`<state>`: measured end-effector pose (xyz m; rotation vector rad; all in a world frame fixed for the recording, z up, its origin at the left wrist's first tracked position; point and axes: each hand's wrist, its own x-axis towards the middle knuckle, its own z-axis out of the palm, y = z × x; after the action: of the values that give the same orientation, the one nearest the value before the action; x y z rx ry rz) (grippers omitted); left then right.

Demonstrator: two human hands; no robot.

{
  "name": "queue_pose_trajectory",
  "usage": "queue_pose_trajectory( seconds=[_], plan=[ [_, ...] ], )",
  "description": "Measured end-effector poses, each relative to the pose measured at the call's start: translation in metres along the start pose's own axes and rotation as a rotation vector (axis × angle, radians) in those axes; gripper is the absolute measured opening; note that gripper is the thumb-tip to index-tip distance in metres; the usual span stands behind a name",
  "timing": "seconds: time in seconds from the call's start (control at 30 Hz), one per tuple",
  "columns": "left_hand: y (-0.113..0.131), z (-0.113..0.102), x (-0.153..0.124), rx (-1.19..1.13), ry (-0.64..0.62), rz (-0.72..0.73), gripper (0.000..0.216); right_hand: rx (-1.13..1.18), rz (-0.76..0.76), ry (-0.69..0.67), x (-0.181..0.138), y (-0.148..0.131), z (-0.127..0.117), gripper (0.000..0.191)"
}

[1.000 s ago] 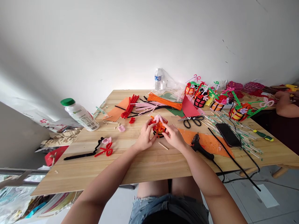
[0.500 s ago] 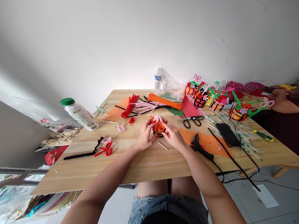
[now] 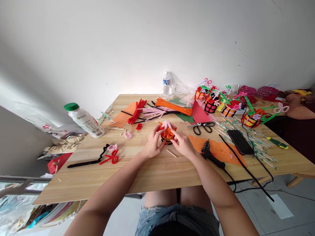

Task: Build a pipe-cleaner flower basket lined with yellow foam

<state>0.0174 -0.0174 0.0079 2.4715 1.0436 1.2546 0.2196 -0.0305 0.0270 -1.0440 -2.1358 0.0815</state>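
Note:
Between my two hands, on the wooden table [image 3: 147,177], stands a small pipe-cleaner flower basket [image 3: 168,132] in orange, black, red and pink. My left hand [image 3: 153,143] curves round its left side, fingertips on the orange flower at the front. On the other side my right hand [image 3: 182,143] presses thumb and fingers against the basket. The fingers partly cover its body. Just in front lies a short wooden stick [image 3: 171,153]. Off to the left are a red pipe-cleaner bow [image 3: 113,157], a pink coiled piece [image 3: 112,147] and a bent black pipe cleaner [image 3: 85,163].
Behind lie red [image 3: 137,112], pink [image 3: 154,112] and orange pipe-cleaner bundles [image 3: 173,107]. Scissors [image 3: 203,127], a glue gun [image 3: 211,155], a phone [image 3: 240,142] and a screwdriver [image 3: 278,143] are at right, near finished baskets [image 3: 253,118]. A white bottle [image 3: 85,120] stands left. Another person's arm [image 3: 299,108] shows far right.

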Motion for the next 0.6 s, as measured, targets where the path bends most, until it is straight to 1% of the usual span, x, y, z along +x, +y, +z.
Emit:
queue_pose_trajectory(
  seconds=[0.6],
  plan=[
    [0.0014, -0.001, 0.0006, 0.017, 0.0, 0.008, 0.057, 0.002, 0.007, -0.011, 0.0, -0.0012, -0.0003, 0.072]
  ],
)
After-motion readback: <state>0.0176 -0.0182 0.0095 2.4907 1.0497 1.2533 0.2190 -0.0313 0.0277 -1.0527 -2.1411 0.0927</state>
